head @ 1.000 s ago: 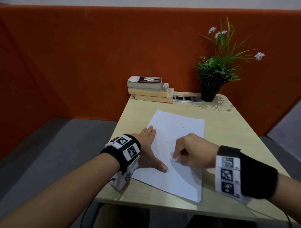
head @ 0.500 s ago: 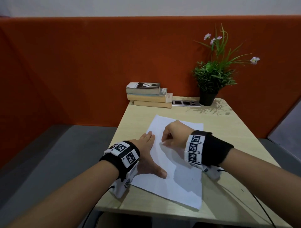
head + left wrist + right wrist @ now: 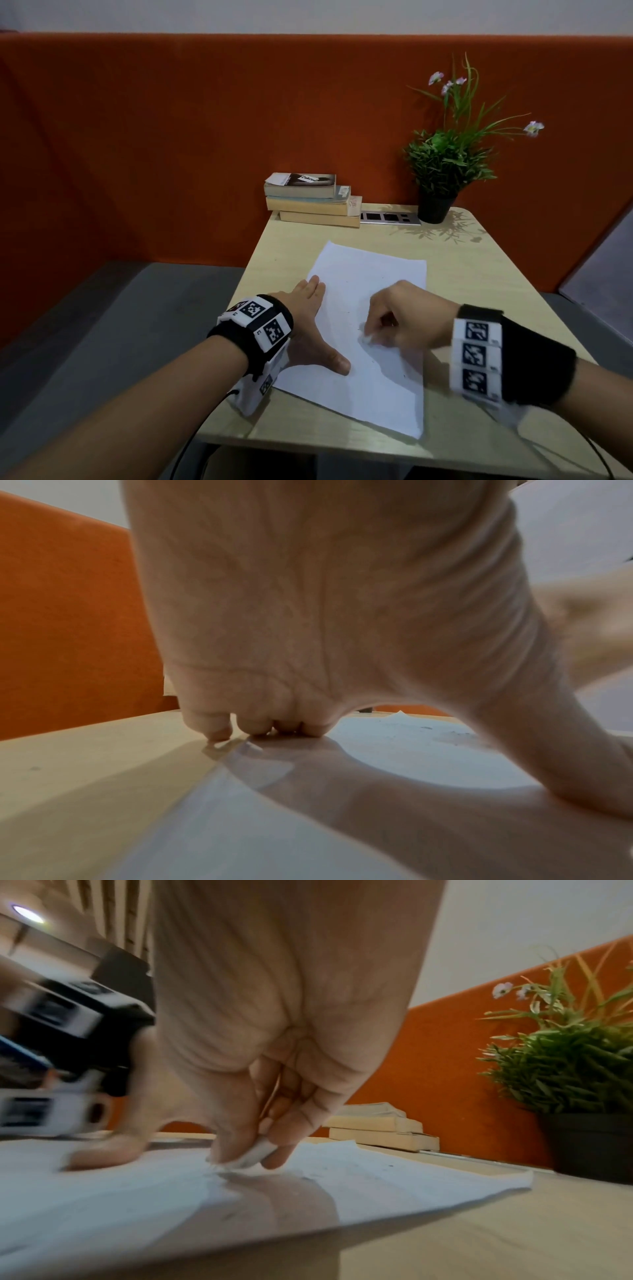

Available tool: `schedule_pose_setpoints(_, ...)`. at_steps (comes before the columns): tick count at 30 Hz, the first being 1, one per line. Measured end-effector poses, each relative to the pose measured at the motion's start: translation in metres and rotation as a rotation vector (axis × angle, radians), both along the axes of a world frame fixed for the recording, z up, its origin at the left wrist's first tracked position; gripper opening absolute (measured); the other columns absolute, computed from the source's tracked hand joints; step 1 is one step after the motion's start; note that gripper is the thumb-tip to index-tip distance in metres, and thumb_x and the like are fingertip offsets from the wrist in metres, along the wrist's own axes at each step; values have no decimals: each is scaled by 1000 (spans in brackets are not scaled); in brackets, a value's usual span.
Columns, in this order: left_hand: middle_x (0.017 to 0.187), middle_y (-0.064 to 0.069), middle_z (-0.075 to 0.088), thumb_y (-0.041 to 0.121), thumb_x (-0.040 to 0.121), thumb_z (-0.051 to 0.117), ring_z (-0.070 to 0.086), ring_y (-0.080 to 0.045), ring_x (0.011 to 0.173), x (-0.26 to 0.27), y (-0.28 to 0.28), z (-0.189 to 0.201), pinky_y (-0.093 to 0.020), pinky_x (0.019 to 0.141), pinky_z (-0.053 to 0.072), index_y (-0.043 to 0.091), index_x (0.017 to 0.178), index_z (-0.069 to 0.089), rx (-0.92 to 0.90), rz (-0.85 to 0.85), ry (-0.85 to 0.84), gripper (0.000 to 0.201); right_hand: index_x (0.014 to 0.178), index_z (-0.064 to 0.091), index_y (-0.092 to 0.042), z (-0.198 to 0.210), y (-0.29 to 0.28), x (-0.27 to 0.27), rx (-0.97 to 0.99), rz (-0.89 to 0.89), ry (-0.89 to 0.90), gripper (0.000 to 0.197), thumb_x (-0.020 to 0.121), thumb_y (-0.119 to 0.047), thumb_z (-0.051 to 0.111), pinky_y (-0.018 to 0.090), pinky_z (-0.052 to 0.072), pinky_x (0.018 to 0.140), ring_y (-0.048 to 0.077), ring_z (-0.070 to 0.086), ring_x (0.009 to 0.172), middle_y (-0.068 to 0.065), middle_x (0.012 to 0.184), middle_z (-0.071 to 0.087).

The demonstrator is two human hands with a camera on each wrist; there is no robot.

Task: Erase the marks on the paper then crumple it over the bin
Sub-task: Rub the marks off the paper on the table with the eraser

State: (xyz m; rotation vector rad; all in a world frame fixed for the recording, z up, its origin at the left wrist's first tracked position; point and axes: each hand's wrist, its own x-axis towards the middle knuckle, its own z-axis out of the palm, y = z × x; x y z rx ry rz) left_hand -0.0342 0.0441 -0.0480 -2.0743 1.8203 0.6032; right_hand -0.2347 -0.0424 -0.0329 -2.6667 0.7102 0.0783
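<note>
The right hand (image 3: 274, 1031) pinches a white eraser (image 3: 255, 1156) between thumb and curled fingertips; the eraser's lower end touches the paper (image 3: 377, 1185). The right wrist view alone shows this grip. In the head view the right hand (image 3: 409, 318) hides all but a pale tip of the eraser (image 3: 365, 339).

The left hand (image 3: 308, 329) lies flat with fingers straight and thumb spread wide, pressing the left edge of the paper (image 3: 373, 298). The left wrist view shows what the head view does not: the fingertips (image 3: 253, 727) meet the surface right at the paper edge (image 3: 411, 753), the little finger on the bare bench (image 3: 85, 764), and the thumb rests on the sheet. Faint grey marks (image 3: 452, 735) lie on the sheet beyond the palm; in the head view they show only as small specks.

The paper lies flat on the bench (image 3: 479, 274), skewed to its edges, far corners slightly lifted in the right wrist view.

At the far edge of the bench stand a stack of books (image 3: 311, 200), a socket strip (image 3: 390, 218) and a potted plant (image 3: 448, 161), all well apart from the paper. An orange partition (image 3: 171, 137) stands behind them. No bin is in view.
</note>
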Motion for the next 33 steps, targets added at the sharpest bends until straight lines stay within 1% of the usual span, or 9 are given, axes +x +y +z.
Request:
schedule_pose_setpoints(9, 161, 8, -31, 90, 54, 67, -16, -10, 152, -1, 1, 3, -42, 124, 5, 22, 156, -24, -18, 21, 29, 152, 86, 79, -17, -7, -44, 72, -100, -151, -85, 7, 82, -22, 76, 27, 56, 75, 12, 66, 76, -9, 79, 65)
schedule_pose_setpoints(15, 161, 9, -32, 93, 54, 63, -15, -11, 152, -2, 4, 0, -41, 123, 5, 23, 156, -24, -18, 11, 2, 151, 89, 78, -22, -6, -9, 35, -107, 6, -25, 8, 84, -22, 73, 2, 40, 64, 2, 60, 76, -10, 89, 71)
schedule_pose_setpoints(22, 162, 9, -30, 95, 56, 59, -12, -14, 153, -5, 9, 1, -44, 124, 8, 22, 156, -23, -24, -18, 26, 148, 92, 80, -24, -4, 15, -8, -5, 70, 4, 15, 81, -16, 73, 3, 39, 65, -10, 55, 69, -22, 79, 59)
schedule_pose_setpoints(24, 166, 4, -19, 91, 65, 55, 1, -17, 155, -8, 15, 5, -45, 123, 19, 19, 160, -11, -15, -62, 23, 136, 92, 80, -25, -2, 17, -17, 36, 76, 35, 15, 81, -16, 74, 6, 41, 66, -5, 58, 72, -18, 83, 65)
schedule_pose_setpoints(26, 162, -9, 24, 83, 79, 52, 38, -26, 142, -8, 18, 10, -47, 110, 40, 11, 153, 31, -50, -126, -30, 105, 92, 80, -26, -1, 17, -26, 91, 66, 66, 15, 80, -17, 77, 9, 43, 67, 0, 61, 75, -12, 88, 70)
schedule_pose_setpoints(27, 143, -13, 50, 79, 82, 52, 54, -30, 123, -8, 18, 12, -48, 97, 49, 8, 134, 53, -105, -139, -49, 88, 92, 79, -27, 1, 17, -29, 122, 57, 79, 16, 79, -19, 79, 9, 43, 67, 1, 63, 76, -11, 88, 71)
schedule_pose_setpoints(29, 113, -11, 65, 75, 80, 59, 63, -32, 100, -9, 19, 10, -47, 83, 55, 6, 107, 62, -225, -119, -30, 75, 91, 80, -29, 4, 17, -30, 148, 48, 99, 15, 77, -22, 81, 10, 44, 66, 2, 65, 77, -12, 87, 72)
schedule_pose_setpoints(31, 142, -10, 51, 76, 77, 63, 53, -28, 123, -9, 20, 6, -45, 98, 49, 10, 125, 54, -243, -93, 12, 82, 90, 80, -29, 7, 15, -23, 131, 41, 91, 13, 77, -25, 82, 10, 46, 66, 1, 66, 77, -13, 87, 74)
schedule_pose_setpoints(33, 167, -6, 12, 77, 76, 63, 27, -23, 147, -8, 18, 4, -41, 115, 34, 7, 153, 28, -153, -81, 39, 110, 89, 79, -29, 7, 10, -8, 85, 13, 41, 11, 78, -29, 81, 12, 49, 69, 0, 66, 77, -15, 86, 74)
